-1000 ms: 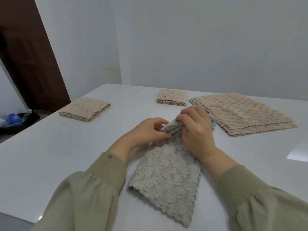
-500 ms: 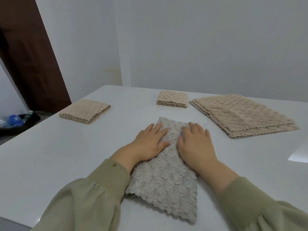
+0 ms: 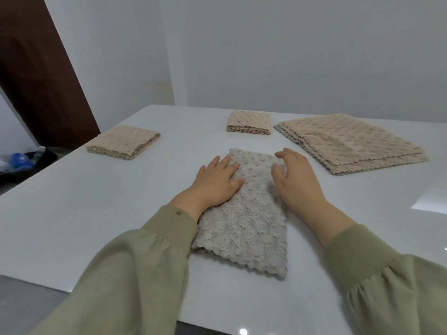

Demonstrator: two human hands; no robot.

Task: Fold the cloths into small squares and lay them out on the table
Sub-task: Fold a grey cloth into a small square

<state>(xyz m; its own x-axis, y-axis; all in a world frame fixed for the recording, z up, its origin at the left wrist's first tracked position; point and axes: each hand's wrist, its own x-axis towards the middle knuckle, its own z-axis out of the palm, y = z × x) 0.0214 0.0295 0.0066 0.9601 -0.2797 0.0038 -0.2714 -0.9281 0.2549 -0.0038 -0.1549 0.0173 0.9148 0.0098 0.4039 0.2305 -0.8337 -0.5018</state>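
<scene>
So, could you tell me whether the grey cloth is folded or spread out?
Folded, not yet square: the grey cloth lies as a long rectangle, with doubled layers at its near edge.

One grey cloth is counted on the one table. Two folded beige squares are seen: a left square and a far square. One flat pile is counted, though its layers cannot be told surely. Two hands are seen: left hand and right hand.
</scene>
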